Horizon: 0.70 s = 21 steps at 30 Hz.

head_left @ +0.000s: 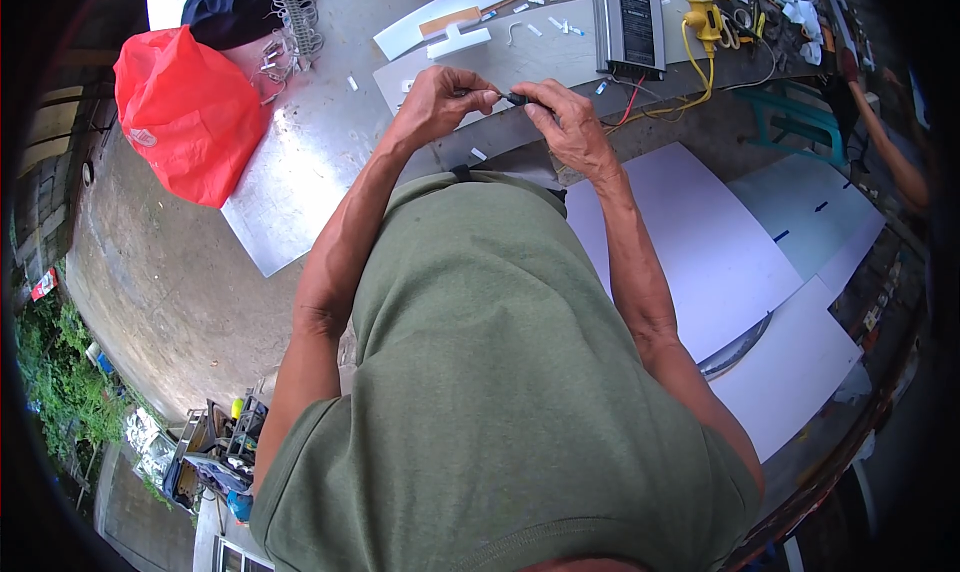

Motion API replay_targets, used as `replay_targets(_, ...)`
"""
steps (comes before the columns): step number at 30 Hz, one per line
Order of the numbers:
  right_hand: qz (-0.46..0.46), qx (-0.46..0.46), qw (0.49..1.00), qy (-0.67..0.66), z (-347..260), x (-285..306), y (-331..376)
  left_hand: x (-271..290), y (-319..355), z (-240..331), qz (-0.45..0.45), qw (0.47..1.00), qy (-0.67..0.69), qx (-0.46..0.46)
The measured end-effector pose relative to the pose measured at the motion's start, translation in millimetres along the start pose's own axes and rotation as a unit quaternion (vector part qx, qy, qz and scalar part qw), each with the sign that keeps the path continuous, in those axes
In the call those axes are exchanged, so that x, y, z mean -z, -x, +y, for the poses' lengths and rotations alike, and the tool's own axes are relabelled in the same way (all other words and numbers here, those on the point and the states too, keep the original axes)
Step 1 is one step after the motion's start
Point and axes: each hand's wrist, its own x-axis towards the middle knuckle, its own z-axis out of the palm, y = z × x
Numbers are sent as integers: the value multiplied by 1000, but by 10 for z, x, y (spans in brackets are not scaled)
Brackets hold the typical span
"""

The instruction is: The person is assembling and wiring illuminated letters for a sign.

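Note:
Both my hands meet at the near edge of the metal table [290,172], their fingertips close together. The thumb and fingers of my left hand [440,104] are pinched, and what they grip is too small to name. My right hand [570,124] pinches a small black piece [516,99] that points toward the left fingertips. A white plastic T-shaped piece [459,43] lies on the table just beyond my left hand. Past my right hand sits a black and silver electrical box [630,27], with a red wire [631,102] coming off its near end.
A red plastic bag [190,122] lies at the left. Right of the box are a yellow plug [705,24], its cord and tools. White sheets [690,242] lie to my right, a teal stool [795,122] beyond them. Another person's arm [885,142] shows at far right.

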Motion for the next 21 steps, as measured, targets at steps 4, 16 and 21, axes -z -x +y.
replay_targets(4,-30,-17,999,-21,-61,12,35,5,-4,-14,-5,1000,9,7)
replay_targets(16,-5,-29,999,-21,-66,-32,0,-29,-1,24,-52,998,40,16)
replay_targets(21,0,-53,998,-20,-104,-27,-10,-52,-5,51,-61,997,50,15)
